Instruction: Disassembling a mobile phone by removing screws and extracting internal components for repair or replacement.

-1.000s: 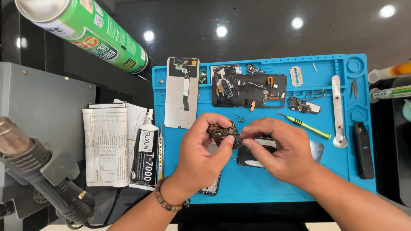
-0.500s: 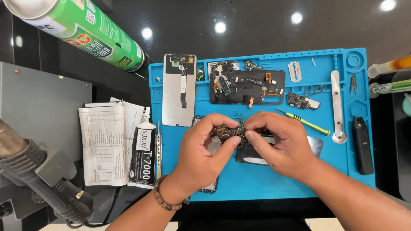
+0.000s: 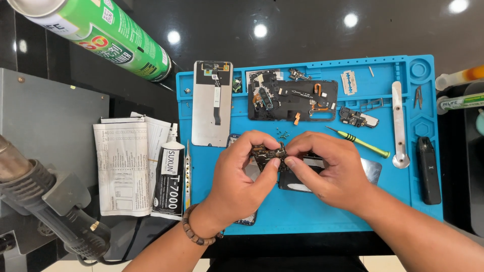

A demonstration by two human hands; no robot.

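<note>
We pinch a small dark circuit board tightly between our left hand and right hand above the blue silicone work mat.

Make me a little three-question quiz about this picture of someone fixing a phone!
1. True or false: both hands pinch the small dark circuit board above the blue mat.
2. Which tool lies just right of the right hand? A) the green-handled screwdriver B) a hammer C) scissors
3. Fill in: the left hand has a beaded ___ on its wrist.

Key: 1 true. 2 A. 3 bracelet.
</note>
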